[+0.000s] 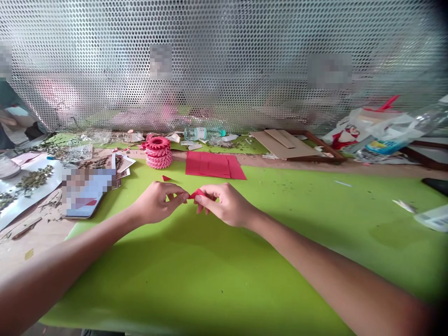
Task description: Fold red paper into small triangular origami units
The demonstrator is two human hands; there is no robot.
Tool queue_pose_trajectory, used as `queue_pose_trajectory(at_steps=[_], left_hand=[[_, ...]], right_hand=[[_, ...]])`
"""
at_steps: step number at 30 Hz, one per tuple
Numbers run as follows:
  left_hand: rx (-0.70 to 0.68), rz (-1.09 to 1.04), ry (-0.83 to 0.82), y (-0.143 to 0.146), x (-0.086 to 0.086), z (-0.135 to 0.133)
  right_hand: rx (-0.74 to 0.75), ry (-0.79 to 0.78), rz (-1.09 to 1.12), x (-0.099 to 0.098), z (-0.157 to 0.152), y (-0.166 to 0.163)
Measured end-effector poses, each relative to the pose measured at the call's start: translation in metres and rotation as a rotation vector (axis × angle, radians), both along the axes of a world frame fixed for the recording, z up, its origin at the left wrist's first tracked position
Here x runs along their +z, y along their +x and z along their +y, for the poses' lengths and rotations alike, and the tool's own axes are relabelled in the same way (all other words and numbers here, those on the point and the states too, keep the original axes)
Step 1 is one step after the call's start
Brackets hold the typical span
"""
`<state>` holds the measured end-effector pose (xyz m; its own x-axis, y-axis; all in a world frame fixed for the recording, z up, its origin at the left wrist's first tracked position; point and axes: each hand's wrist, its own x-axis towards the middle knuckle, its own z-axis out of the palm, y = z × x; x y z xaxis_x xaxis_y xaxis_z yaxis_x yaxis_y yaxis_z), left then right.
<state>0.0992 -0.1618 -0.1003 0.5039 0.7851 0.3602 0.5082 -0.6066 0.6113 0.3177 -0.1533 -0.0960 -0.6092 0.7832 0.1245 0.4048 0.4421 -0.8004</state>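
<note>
1. The left hand [158,203] pinches thumb and finger together on the left tip of a small red paper [198,192].
2. The right hand [229,204] clamps the same paper between thumb and fingers, covering part of it; how it is folded is too small to tell.
3. The paper is held between the two hands, over the green mat [210,284], near the middle of the view.
4. Just beyond the left hand, a red triangle [166,178] lies on the mat.
5. Behind the triangle stands a round red-and-pink stack [158,155] with a toothed top.
6. To the right of the stack, red sheets [214,165] lie flat, overlapping one another, beyond the hands.
7. Left of the left hand, a phone [94,193] lies near dried leaves [38,179].
8. At the back, a clear bottle [200,134] lies on its side in front of the perforated metal panel [224,60].
9. Farther right are brown boards [282,145] and a plastic bag [373,133].
</note>
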Motion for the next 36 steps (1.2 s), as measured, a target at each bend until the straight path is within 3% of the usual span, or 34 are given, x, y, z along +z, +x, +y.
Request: queue_pose_trajectory(at_steps=[13,18,22,30,36], left_hand=[[-0.001,0.013,0.125,0.0023,-0.0074,-0.0062],[-0.014,0.068,0.088,0.0038,-0.0042,-0.0069],[-0.019,-0.012,-0.024,0.0081,-0.0019,-0.0088],[0.073,-0.059,-0.140,0.0088,-0.0005,-0.0079],[0.034,-0.113,-0.280,0.0095,-0.0060,-0.0071]], right_hand=[[0.066,-0.349,0.228,0.0007,0.0040,-0.0025],[0.074,-0.369,0.236,0.0004,0.0029,-0.0032],[0.081,-0.377,0.223,0.0000,0.0019,-0.0032],[0.002,-0.254,0.170,-0.0001,0.0049,-0.0010],[0.065,-0.245,0.198,-0.0046,0.0017,-0.0038]])
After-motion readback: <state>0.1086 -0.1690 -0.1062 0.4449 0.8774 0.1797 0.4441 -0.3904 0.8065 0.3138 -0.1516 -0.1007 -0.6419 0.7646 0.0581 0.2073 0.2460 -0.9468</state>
